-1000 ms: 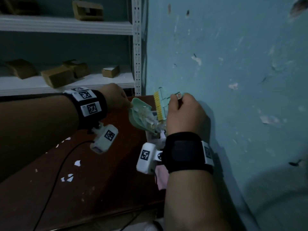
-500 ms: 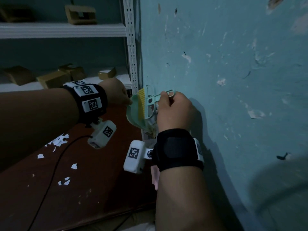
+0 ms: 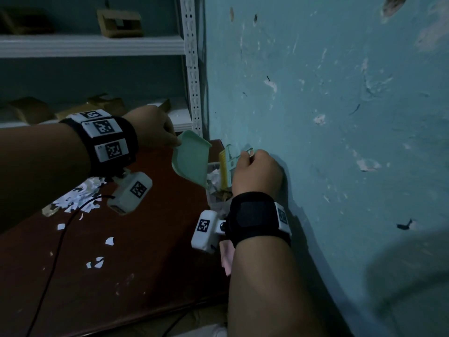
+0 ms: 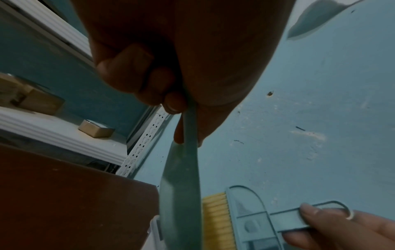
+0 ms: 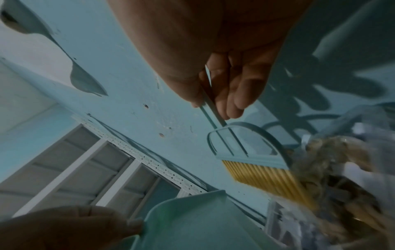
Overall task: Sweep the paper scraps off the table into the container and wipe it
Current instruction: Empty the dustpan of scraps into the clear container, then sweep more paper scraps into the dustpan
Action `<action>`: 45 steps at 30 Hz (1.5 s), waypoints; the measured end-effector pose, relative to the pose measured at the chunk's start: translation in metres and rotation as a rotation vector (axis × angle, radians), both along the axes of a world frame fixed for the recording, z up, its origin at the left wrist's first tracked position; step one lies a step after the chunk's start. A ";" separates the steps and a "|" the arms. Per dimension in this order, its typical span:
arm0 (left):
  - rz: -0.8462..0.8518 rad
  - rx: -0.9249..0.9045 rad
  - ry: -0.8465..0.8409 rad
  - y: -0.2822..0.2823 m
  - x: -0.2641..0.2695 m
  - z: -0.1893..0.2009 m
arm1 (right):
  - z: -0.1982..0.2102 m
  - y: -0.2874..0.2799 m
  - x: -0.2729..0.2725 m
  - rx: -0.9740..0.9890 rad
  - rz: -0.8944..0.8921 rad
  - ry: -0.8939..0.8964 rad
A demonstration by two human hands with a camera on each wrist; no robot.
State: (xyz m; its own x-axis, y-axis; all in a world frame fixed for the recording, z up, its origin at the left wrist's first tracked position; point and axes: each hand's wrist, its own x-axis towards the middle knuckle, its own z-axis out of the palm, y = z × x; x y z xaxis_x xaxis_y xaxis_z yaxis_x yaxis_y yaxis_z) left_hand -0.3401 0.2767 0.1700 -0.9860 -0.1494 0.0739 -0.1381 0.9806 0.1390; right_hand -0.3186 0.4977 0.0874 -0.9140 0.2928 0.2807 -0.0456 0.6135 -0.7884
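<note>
A peeling teal wall point(image 3: 328, 117) fills the right half of the head view; a dark red-brown desk point(image 3: 136, 276) occupies the lower left, with a white metal shelf unit point(image 3: 97, 45) at upper left. The fingers point(image 4: 171, 101) of the left hand point(image 3: 150, 127) are curled and pinch the rear edge of a pale green dustpan point(image 3: 192, 159), which is tilted steeply, lip downward, over the container point(image 3: 213, 190) standing at the desk's right edge against the wall. The fingers point(image 5: 235, 94) of the right hand point(image 3: 255, 173) are closed around the thin handle of a small brush point(image 3: 228, 166) with a teal head and yellow bristles; the brush sits just right of the dustpan, near centre frame, bristles pointing toward the pan, above the container. Inside the container, white paper scraps and some brownish material are visible; whether the brush touches them cannot be told. Paper scraps point(image 3: 73, 203) lie on the desk: a dense patch at left centre below the left forearm, and scattered single pieces lower left. A pink cloth point(image 3: 227, 257) shows at the desk's right edge, partly hidden by the right wrist. Cardboard boxes point(image 3: 119, 23) stand on the shelves. A black cable point(image 3: 56, 251) runs across the desk toward the bottom left.
</note>
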 end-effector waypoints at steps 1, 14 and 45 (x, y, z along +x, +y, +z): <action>0.008 0.017 0.013 -0.003 0.003 0.002 | 0.003 -0.001 0.001 -0.013 -0.002 0.039; 0.254 0.469 0.093 -0.059 0.081 -0.022 | 0.020 -0.027 0.024 -0.219 0.080 0.135; 0.550 1.205 0.136 -0.163 0.268 -0.176 | -0.020 -0.098 0.048 0.106 0.292 0.091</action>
